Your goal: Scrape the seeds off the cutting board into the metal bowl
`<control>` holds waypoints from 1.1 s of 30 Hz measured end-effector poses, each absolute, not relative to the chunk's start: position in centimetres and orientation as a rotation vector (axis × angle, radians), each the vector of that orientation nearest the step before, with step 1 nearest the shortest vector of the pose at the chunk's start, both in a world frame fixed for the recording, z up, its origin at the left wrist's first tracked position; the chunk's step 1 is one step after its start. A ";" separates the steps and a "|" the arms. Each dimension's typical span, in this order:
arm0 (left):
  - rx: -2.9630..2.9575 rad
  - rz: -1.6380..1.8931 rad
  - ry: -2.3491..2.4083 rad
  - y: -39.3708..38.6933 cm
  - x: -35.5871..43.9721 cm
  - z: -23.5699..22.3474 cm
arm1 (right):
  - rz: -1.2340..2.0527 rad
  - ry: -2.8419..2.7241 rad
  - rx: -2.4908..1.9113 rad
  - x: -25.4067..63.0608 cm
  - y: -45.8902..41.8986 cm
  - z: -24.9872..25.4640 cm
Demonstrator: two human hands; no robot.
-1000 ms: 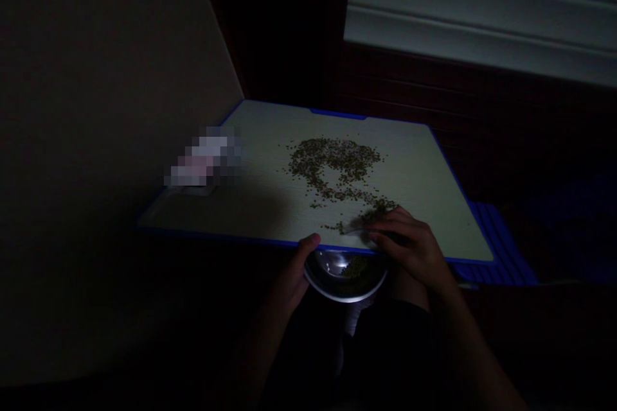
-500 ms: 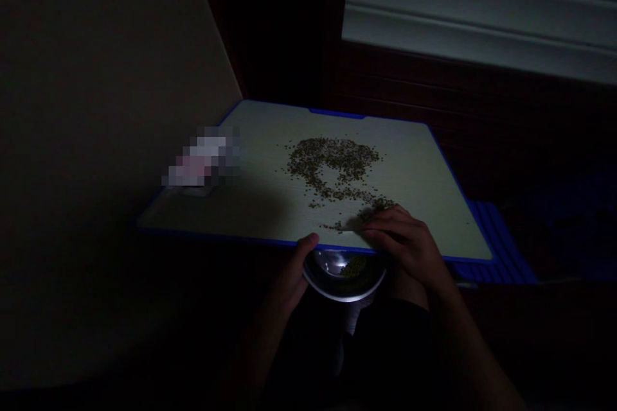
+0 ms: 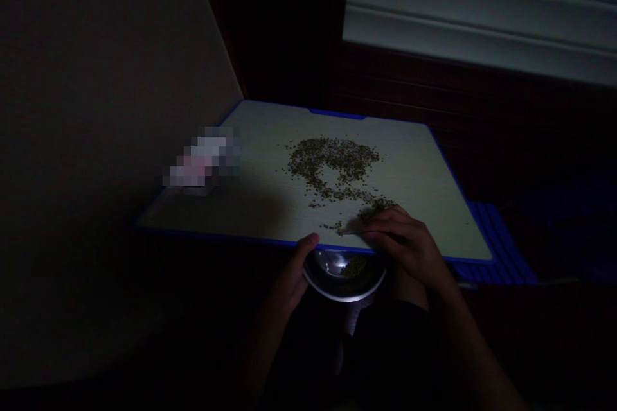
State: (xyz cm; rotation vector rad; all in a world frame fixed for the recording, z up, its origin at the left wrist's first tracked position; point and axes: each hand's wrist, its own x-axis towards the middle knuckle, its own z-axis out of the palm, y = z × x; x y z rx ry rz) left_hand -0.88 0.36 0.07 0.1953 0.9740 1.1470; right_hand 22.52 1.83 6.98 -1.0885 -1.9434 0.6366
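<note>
Small dark-green beans or seeds (image 3: 332, 157) are spread over a pale, blue-rimmed tabletop (image 3: 250, 202), with a few loose ones near the front edge. My right hand (image 3: 407, 241) rests low over the top, its fingers pinched round a thin, light-tipped tool (image 3: 348, 232) that touches the stray beans; most of it is hidden. Below the front edge is a metal bowl (image 3: 344, 299) with a heap of green beans inside. My left hand (image 3: 293, 273) grips the bowl's left side, its thumb lying on the tabletop's rim.
At the tabletop's left end lies a blurred-out white and pink object (image 3: 202, 160). A pale wall or panel (image 3: 120, 109) rises on the left. Blue striped fabric or a seat (image 3: 496, 244) shows beyond the right edge. The room is very dark.
The tool's tip in my right hand has shifted slightly, and the few beans by it lie a little differently. My left hand and the bowl stay where they were.
</note>
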 end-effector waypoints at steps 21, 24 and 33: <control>0.214 1.121 0.959 0.4 -1.0 -0.1 | 0.660 -1.925 -1.089 22.7 2.0 6.7; 0.210 1.144 0.965 0.4 -0.9 0.1 | 0.672 -1.927 -1.080 22.7 2.0 6.7; 0.208 1.136 0.948 0.4 -0.8 0.5 | 0.706 -1.925 -1.088 22.7 1.7 7.2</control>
